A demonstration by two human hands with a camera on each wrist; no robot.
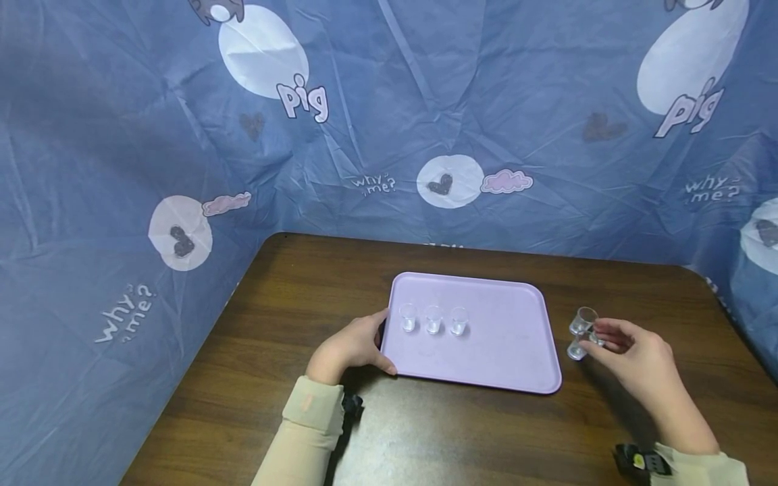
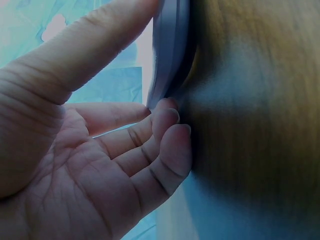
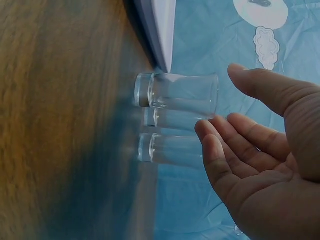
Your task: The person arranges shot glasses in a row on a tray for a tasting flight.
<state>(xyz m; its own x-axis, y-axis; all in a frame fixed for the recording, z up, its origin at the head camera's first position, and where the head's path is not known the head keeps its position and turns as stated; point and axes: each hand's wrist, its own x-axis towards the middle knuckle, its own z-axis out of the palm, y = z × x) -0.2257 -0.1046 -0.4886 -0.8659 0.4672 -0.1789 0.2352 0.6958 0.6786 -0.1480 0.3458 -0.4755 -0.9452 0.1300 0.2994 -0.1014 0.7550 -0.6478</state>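
A lilac tray lies flat on the wooden table, with three small clear glasses upright in a row on its left half. At the tray's left side, my left hand holds the near corner, thumb along the front edge and fingers at the side. Right of the tray, three more shot glasses stand close together on the table. My right hand is beside their rims, its thumb spread away from the fingers. In the right wrist view, the fingertips are right at the rims, with the thumb clear of the glass.
The brown table reaches back to a blue printed curtain, which also hangs along the left side. Dark wrist devices sit by both sleeve cuffs.
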